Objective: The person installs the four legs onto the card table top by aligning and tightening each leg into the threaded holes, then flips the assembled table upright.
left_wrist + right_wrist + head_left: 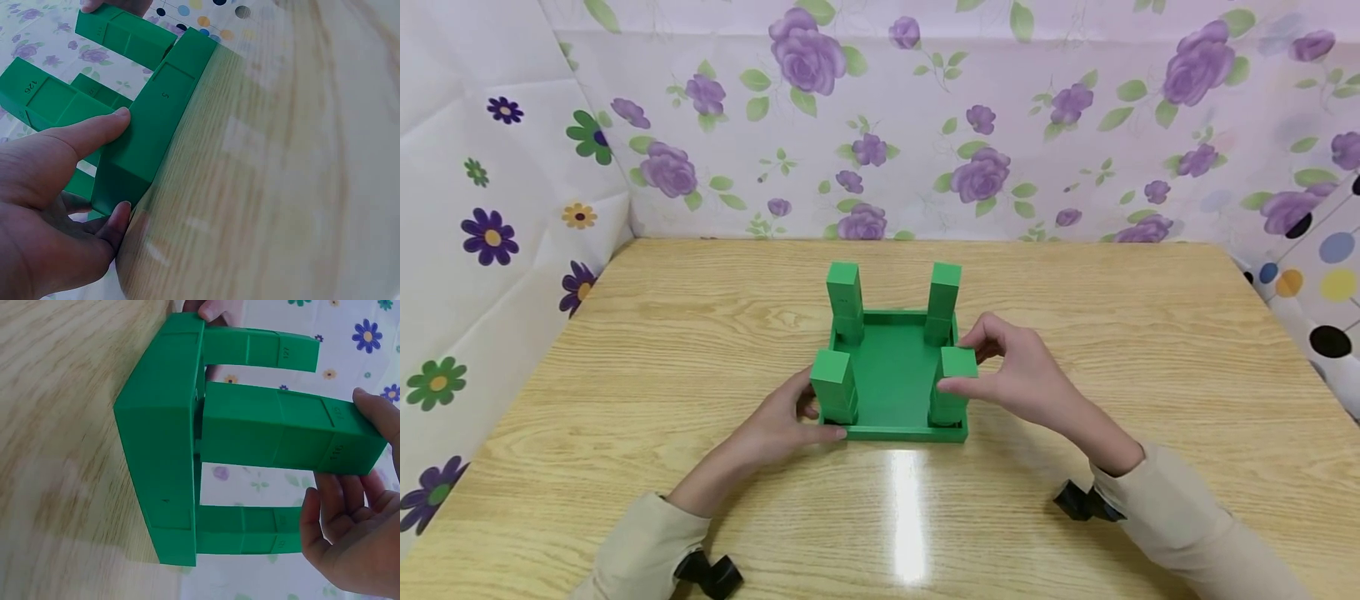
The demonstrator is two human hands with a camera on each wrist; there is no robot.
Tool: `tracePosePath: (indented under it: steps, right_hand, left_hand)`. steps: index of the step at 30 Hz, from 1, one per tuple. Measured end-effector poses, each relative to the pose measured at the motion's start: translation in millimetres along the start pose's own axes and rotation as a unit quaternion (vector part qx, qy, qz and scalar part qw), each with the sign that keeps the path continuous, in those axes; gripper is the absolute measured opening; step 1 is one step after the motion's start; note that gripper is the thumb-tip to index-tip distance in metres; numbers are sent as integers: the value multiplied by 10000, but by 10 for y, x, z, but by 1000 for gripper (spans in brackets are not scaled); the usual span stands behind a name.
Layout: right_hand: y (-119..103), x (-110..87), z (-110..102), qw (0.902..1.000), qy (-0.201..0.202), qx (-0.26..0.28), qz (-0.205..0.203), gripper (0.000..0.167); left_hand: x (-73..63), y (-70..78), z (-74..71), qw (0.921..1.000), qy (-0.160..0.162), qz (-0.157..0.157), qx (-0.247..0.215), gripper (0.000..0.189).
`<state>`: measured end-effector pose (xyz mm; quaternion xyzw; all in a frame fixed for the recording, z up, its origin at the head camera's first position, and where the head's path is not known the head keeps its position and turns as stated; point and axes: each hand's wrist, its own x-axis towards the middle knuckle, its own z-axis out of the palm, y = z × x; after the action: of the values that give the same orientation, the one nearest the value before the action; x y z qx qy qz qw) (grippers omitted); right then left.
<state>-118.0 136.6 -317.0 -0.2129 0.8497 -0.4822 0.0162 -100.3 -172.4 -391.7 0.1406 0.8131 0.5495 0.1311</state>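
Note:
A square green tray (895,434) with a low rim stands on the table. Green block posts rise upright in its corners, including the near-left post (832,387), far-left post (846,300) and far-right post (943,298). My left hand (775,427) grips the tray's near-left corner, thumb on the front wall (159,106) and fingers at the side. Between thumb and fingers, my right hand (1033,379) pinches the top of the near-right post (958,363). Small numbers mark this post (294,431) in the right wrist view. Its base sits inside the rim, partly hidden.
The wooden table (1150,333) spreads out around the tray. Behind it hangs a cloth with purple roses (981,175), and a flower-patterned cloth (490,237) covers the left side. Dotted cloth (1337,283) lies at the right. Black wrist devices (707,575) sit by both sleeves.

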Motion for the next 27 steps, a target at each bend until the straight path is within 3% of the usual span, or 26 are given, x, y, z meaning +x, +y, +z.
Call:
tracePosePath:
  steps: [4,11,14,17,20,23,27]
  right_hand:
    - [-16,-15,35,9991,130,-247,-327,37]
    - [-16,-30,49,9983,210,-272,-462,35]
    - [3,-34,17,9986,-21,-46,-522,40]
    - [36,-15,-60,9955,-543,488,-608,49]
    - [95,41,-164,9846,-1218,1082,-628,52]
    - [174,106,-249,9676,-1821,1613,-670,52]
    - [298,168,-289,9429,-2327,2226,-857,51]
  left_hand:
    - [-1,0,2,10000,9,-1,47,68]
    - [-1,22,3,10000,0,-17,-17,67]
    - [-1,30,5,10000,8,-30,-21,66]
    - [-3,32,6,10000,36,-31,36,66]
    - [-4,34,7,9999,66,-46,106,66]
    - [-3,36,10,9998,68,-60,154,66]
    - [0,29,12,9999,40,-69,122,66]
